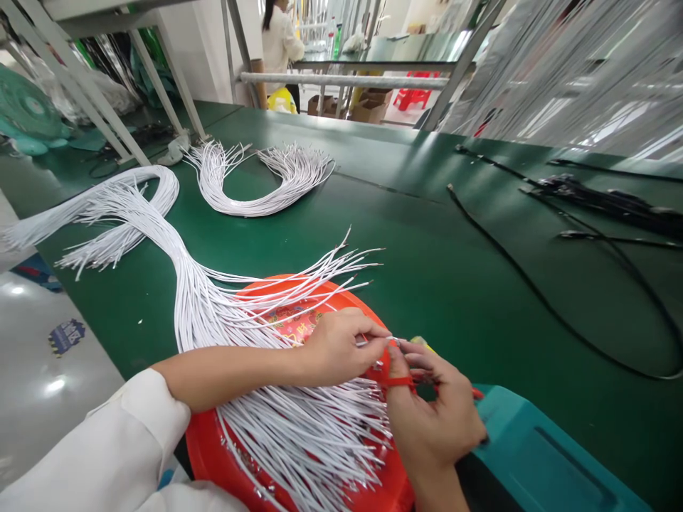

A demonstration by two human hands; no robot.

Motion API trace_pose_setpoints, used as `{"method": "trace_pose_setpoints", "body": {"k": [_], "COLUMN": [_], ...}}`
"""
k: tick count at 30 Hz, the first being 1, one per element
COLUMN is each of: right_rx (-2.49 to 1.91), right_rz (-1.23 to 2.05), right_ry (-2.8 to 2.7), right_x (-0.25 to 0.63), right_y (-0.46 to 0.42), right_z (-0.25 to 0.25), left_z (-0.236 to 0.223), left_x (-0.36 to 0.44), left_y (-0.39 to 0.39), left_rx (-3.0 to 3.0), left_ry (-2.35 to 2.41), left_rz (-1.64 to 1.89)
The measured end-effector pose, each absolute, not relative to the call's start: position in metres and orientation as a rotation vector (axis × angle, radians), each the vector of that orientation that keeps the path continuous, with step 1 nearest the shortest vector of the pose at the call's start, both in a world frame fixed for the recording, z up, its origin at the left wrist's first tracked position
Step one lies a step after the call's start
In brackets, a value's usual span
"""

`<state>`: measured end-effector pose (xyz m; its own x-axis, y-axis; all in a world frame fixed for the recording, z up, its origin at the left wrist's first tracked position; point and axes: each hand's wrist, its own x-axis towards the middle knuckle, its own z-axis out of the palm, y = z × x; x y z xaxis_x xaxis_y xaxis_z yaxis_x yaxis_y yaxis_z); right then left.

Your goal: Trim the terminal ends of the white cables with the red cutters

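Observation:
My left hand point(346, 345) pinches one white wire point(363, 343) near its end, above a red basin. At the wire's tip the fingers of my right hand point(437, 405) are closed against it; anything small between them is hidden. A red band point(400, 382) lies across the right thumb, and part of a yellow thing point(424, 343) shows behind the fingers. Under my left forearm a thick bundle of white wires point(309, 427) drapes over the red basin point(208, 448). Many of its ends carry small metal tips. Some wires fan out past the basin's far rim.
Two more white wire bundles, one curved point(240, 203) and one looped point(160, 185), lie on the green table point(405, 235). Black cables point(512, 267) stretch along the right. A teal case point(549, 455) stands beside my right hand. Beyond the table is a person point(280, 35).

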<state>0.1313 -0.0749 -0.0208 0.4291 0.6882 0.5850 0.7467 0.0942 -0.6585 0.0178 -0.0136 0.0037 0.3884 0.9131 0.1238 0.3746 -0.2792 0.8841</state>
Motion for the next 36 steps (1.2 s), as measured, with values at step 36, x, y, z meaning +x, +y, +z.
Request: {"method": "trace_pose_setpoints", "body": {"k": [36], "right_rx": [-1.624], "right_rz": [0.188], "right_ry": [-1.338], "right_x": [0.154], "right_y": [-0.071], "right_z": [-0.034], "left_z": [0.001], "left_x": [0.020], "left_y": [-0.011], "left_rx": [1.725], "left_ry": [1.116], "left_rz": [0.557]}}
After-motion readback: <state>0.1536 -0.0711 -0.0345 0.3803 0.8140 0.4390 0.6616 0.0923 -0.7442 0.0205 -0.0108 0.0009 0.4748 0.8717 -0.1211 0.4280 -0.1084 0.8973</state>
